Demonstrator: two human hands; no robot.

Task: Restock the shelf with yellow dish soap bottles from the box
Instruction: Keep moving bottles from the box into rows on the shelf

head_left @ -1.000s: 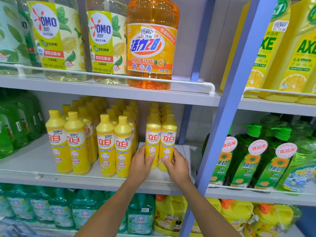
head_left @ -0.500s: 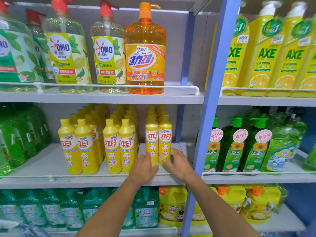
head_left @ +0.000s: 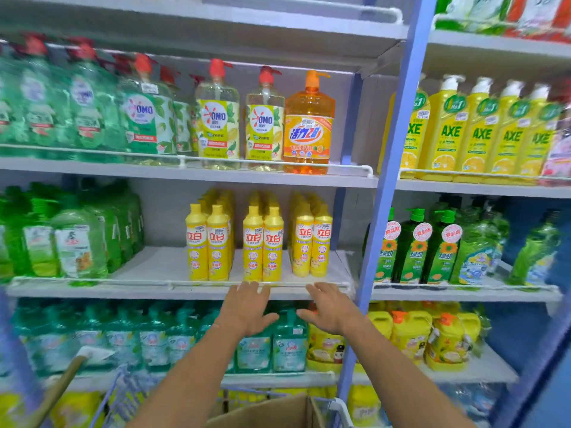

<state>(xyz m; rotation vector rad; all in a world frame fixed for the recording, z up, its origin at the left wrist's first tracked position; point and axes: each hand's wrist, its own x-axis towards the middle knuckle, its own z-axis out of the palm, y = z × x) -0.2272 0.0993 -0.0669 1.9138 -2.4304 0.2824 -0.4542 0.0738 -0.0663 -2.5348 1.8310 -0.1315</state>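
Observation:
Yellow dish soap bottles stand in three double rows on the middle shelf: a left pair, a middle pair and a right pair, with more behind each. My left hand and my right hand hover in front of and just below the shelf's rail, fingers spread, holding nothing. Neither hand touches a bottle. A flap of the cardboard box shows at the bottom edge.
A blue upright post divides the shelving just right of the yellow bottles. Green bottles fill the shelf's left end. Large pump bottles stand on the shelf above, teal and yellow jugs below. A wooden handle and a wire cart sit at lower left.
Both hands have let go of the right pair of yellow bottles and drawn back below the shelf edge. The view has pulled back from the shelves.

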